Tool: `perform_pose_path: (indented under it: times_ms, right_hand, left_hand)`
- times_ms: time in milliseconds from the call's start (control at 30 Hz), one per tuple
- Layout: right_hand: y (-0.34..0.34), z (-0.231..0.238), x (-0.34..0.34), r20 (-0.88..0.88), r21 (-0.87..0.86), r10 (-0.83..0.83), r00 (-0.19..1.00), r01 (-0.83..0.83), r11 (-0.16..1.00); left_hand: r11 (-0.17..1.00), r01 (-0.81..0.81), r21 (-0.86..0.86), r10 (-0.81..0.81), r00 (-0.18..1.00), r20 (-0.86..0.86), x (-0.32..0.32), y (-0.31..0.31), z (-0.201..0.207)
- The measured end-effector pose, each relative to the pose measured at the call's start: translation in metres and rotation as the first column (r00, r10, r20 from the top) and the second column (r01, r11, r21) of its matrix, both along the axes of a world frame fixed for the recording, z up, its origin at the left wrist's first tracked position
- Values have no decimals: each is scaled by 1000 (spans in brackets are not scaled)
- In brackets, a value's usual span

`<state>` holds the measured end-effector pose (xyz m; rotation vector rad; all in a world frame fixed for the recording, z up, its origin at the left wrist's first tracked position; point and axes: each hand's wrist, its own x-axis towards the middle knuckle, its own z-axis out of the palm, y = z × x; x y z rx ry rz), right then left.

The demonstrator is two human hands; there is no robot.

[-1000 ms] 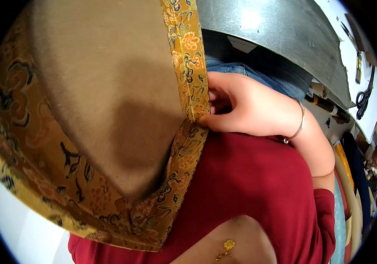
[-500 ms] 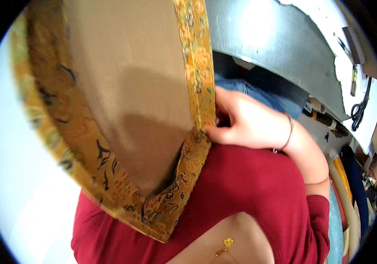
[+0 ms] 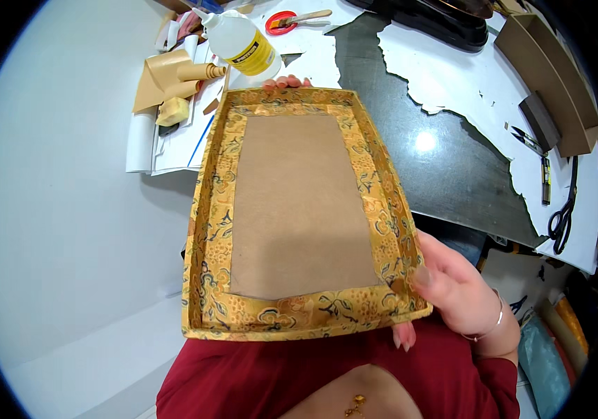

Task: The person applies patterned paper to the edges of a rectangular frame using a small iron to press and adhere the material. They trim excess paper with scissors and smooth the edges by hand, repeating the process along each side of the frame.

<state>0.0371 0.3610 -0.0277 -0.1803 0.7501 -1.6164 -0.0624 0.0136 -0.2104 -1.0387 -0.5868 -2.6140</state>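
A shallow box tray (image 3: 306, 202) is held up before me, tilted, its inside facing me. Gold brocade with blue and orange patterns covers its walls and turns over onto the floor, leaving a bare brown board panel in the middle. My right hand (image 3: 456, 290) is closed on the near right corner, thumb over the wall and fingers underneath. At the far wall, the fingertips of my left hand (image 3: 287, 82) curl over the edge from behind; the rest of that hand is hidden by the tray.
Beyond stand a translucent bottle (image 3: 246, 49) with a yellow label and a brush (image 3: 306, 17) on a red lid. Brown paper rolls (image 3: 173, 80) lie left. At right are black scissors (image 3: 563, 220), a cutter (image 3: 546, 180) and a brown board box (image 3: 550, 84) on the dark-topped table (image 3: 445, 160).
The tray has moved away from my chest and turned so that its whole inside shows. My left fingertips have come into view at its far edge; my right hand keeps hold of the corner.
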Motion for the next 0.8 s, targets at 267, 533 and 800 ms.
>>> perform_pose_path:
  times_ms: [267, 533, 800]
  right_hand:
    - [6, -5, 2, 63, -148, 123, 990, -113, 982]
    - [0, 3, -8, 12, -119, 217, 976, -214, 970]
    - [2, -2, -8, -29, -168, 204, 979, -206, 964]
  left_hand:
    - [973, 68, 222, -126, 958, 258, 1, 39, 8]
    - [936, 64, 346, -192, 916, 352, 6, 63, 15]
    - [882, 70, 466, -247, 911, 330, 8, 89, 10]
